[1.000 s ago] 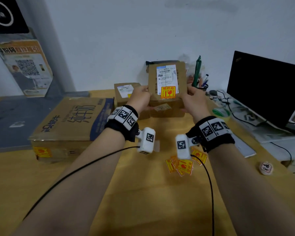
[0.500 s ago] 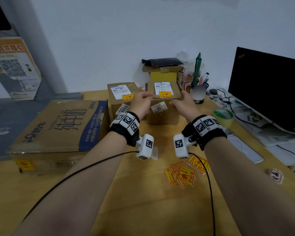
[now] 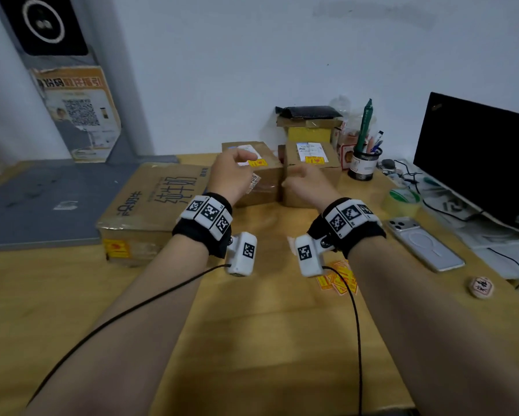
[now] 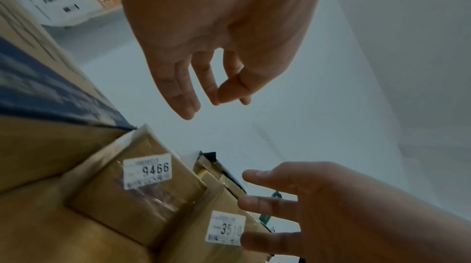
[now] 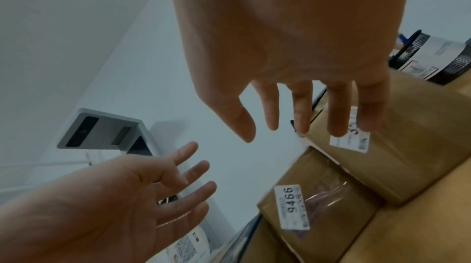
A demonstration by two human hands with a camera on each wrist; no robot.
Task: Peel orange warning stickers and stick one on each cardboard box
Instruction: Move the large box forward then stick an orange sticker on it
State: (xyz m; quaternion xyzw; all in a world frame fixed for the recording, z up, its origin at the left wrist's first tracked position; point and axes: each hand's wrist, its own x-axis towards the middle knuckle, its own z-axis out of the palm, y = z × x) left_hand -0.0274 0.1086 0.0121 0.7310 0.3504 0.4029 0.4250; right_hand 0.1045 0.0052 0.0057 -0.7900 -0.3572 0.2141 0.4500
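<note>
Two small cardboard boxes stand side by side at the back of the table. The left one [image 3: 264, 187] [image 4: 142, 197] [image 5: 326, 203] is labelled 9466, the right one [image 3: 312, 166] [image 4: 226, 203] [image 5: 413, 146] 3510. Each has an orange sticker [image 3: 314, 160] on top. A large carton [image 3: 150, 205] at the left has an orange sticker [image 3: 115, 248] on its front. Loose orange stickers [image 3: 339, 279] lie under my right wrist. My left hand [image 3: 237, 166] [image 4: 209, 104] and right hand [image 3: 300, 178] [image 5: 288, 126] hover just in front of the small boxes, fingers relaxed, holding nothing.
A pen cup [image 3: 363, 163], a tape roll [image 3: 402, 201], a phone [image 3: 423, 244], a black monitor [image 3: 477, 157] and cables fill the right side. A round wooden piece [image 3: 481, 287] lies near the right edge. More boxes and a black pouch [image 3: 309, 112] are stacked behind.
Both hands held the right small box up, set it down beside the other small box, then let go and drew back toward me.
</note>
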